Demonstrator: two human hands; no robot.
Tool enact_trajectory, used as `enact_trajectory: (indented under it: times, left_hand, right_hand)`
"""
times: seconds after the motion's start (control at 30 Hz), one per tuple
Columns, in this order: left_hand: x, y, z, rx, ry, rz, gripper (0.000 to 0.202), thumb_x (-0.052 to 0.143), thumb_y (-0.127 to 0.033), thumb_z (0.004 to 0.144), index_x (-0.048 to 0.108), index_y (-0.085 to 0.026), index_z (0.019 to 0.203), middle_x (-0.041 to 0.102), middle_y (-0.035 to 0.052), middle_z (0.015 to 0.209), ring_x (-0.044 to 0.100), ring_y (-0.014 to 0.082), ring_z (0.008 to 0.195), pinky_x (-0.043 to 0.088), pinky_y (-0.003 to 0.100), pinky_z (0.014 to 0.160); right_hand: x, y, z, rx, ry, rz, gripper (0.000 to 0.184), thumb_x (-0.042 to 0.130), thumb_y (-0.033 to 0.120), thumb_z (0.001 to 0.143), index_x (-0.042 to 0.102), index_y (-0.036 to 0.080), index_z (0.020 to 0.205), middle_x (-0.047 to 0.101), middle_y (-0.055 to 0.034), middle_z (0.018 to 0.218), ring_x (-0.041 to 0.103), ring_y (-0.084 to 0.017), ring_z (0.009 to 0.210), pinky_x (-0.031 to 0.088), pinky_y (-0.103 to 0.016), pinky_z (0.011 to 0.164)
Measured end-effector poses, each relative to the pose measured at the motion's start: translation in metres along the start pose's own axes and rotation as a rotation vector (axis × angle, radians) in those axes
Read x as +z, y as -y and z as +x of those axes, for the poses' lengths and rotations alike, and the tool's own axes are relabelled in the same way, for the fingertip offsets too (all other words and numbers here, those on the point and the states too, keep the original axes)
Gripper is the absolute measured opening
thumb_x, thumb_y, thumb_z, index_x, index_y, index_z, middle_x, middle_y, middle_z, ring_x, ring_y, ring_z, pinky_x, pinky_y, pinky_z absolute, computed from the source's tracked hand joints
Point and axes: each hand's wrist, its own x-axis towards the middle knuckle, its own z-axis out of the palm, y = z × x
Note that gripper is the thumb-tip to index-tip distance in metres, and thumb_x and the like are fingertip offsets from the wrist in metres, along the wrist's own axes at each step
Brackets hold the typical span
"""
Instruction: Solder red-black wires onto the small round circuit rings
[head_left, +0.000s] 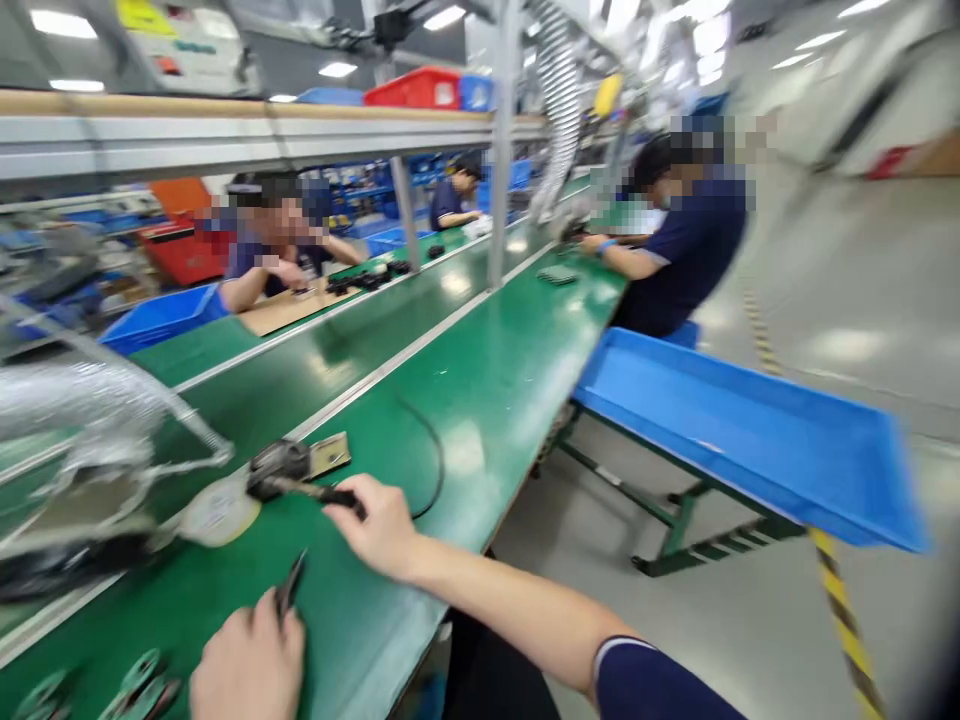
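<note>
My right hand [379, 525] is closed around the dark handle of a soldering iron [345, 498], and its black cord [439, 455] curves over the bench behind the hand. The iron's front end reaches to a dark iron stand [279, 468] with a yellowish pad [330, 455] beside it. Lower down, my left hand [251, 655] grips a dark pointed tool, apparently tweezers [291, 583], tip upward. A pale round disc [220, 512] lies left of the stand. Several green ring-shaped parts [139, 688] sit at the bottom left, blurred.
The green bench [480, 350] runs away from me beside a conveyor strip. A blue tray [750, 430] stands on a frame at the right. Flexible duct and plastic wrap [90, 400] hang at the left. Co-workers sit across and farther along; a metal post [501, 150] rises mid-bench.
</note>
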Motion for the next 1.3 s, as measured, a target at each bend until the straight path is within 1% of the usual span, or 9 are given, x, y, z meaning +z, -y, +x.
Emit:
enact_trajectory:
  times: [0.03, 0.07, 0.13, 0.17, 0.3, 0.5, 0.7, 1.07, 1.3]
  left_hand:
    - [-0.004, -0.007, -0.003, -0.005, 0.051, -0.038, 0.032, 0.051, -0.043, 0.089, 0.07, -0.019, 0.086, 0.066, 0.013, 0.079, 0.064, 0.0335, 0.08, 0.053, 0.049, 0.08]
    - [-0.009, -0.014, -0.006, -0.093, 0.032, -0.108, 0.032, 0.047, -0.043, 0.092, 0.067, -0.019, 0.088, 0.066, 0.0128, 0.082, 0.065, 0.0321, 0.083, 0.053, 0.047, 0.082]
    - [-0.014, -0.029, -0.007, -0.267, 0.04, -0.377, 0.036, 0.041, -0.049, 0.098, 0.063, -0.021, 0.098, 0.068, 0.0106, 0.089, 0.067, 0.0274, 0.085, 0.054, 0.041, 0.08]
    - [-0.015, -0.036, -0.006, -0.334, 0.108, -0.526, 0.038, 0.041, -0.055, 0.1, 0.06, -0.022, 0.1, 0.067, 0.0072, 0.087, 0.067, 0.024, 0.079, 0.053, 0.037, 0.077]
    - [-0.015, -0.054, -0.001, -0.378, 0.272, -0.803, 0.028, 0.053, -0.052, 0.099, 0.055, -0.024, 0.102, 0.068, 0.003, 0.091, 0.068, 0.0192, 0.082, 0.053, 0.031, 0.079]
    - [-0.016, -0.061, 0.002, -0.376, 0.337, -0.767, 0.022, 0.052, -0.041, 0.099, 0.06, -0.025, 0.112, 0.072, 0.0047, 0.099, 0.068, 0.023, 0.095, 0.051, 0.035, 0.09]
    - [-0.015, -0.061, 0.011, -0.404, 0.328, -0.72, 0.018, 0.054, -0.037, 0.098, 0.063, -0.025, 0.107, 0.072, 0.0049, 0.095, 0.065, 0.0231, 0.088, 0.049, 0.033, 0.08]
    - [-0.001, -0.057, 0.009, -0.464, 0.279, -0.703, 0.019, 0.052, -0.036, 0.102, 0.058, -0.024, 0.088, 0.063, 0.0008, 0.077, 0.058, 0.0178, 0.067, 0.043, 0.028, 0.066]
    - [-0.01, -0.054, 0.01, -0.363, 0.258, -0.557, 0.024, 0.047, -0.034, 0.103, 0.047, -0.024, 0.082, 0.054, -0.0014, 0.073, 0.042, 0.0169, 0.066, 0.028, 0.03, 0.066]
  right_hand:
    - [-0.003, 0.003, -0.004, -0.007, -0.01, 0.001, 0.028, 0.068, 0.046, 0.096, 0.073, 0.022, 0.108, 0.078, -0.0042, 0.094, 0.07, -0.018, 0.077, 0.053, -0.028, 0.074]
    - [-0.006, 0.004, -0.008, -0.016, -0.031, -0.007, 0.023, 0.067, 0.042, 0.097, 0.074, 0.022, 0.106, 0.078, -0.0042, 0.093, 0.07, -0.018, 0.078, 0.052, -0.028, 0.074]
    - [-0.009, 0.001, -0.011, -0.054, -0.053, -0.06, 0.02, 0.066, 0.038, 0.098, 0.073, 0.021, 0.106, 0.077, -0.0042, 0.09, 0.067, -0.017, 0.071, 0.05, -0.027, 0.068]
    - [-0.009, -0.003, -0.01, -0.08, -0.063, -0.102, 0.02, 0.065, 0.037, 0.099, 0.073, 0.02, 0.107, 0.077, -0.0044, 0.089, 0.066, -0.017, 0.069, 0.048, -0.028, 0.066]
    - [-0.006, -0.014, -0.01, -0.292, -0.078, -0.264, 0.021, 0.06, 0.035, 0.103, 0.073, 0.019, 0.101, 0.075, -0.0044, 0.083, 0.063, -0.016, 0.064, 0.044, -0.029, 0.063]
    - [-0.009, -0.014, -0.012, -0.533, -0.112, -0.541, 0.021, 0.054, 0.024, 0.106, 0.073, 0.018, 0.1, 0.077, -0.0065, 0.09, 0.067, -0.017, 0.074, 0.043, -0.03, 0.066]
    - [-0.009, -0.015, -0.012, -0.702, -0.08, -0.733, 0.025, 0.051, 0.013, 0.105, 0.075, 0.019, 0.105, 0.079, -0.0063, 0.093, 0.063, -0.016, 0.074, 0.039, -0.034, 0.066]
    - [-0.008, -0.016, -0.017, -0.662, 0.077, -0.667, 0.029, 0.046, 0.017, 0.106, 0.075, 0.019, 0.113, 0.078, -0.01, 0.098, 0.064, -0.018, 0.078, 0.039, -0.035, 0.066]
    - [-0.01, -0.01, -0.012, -0.716, 0.122, -0.67, 0.03, 0.051, 0.032, 0.109, 0.074, 0.012, 0.113, 0.071, -0.0068, 0.075, 0.063, -0.018, 0.067, 0.039, -0.034, 0.06]
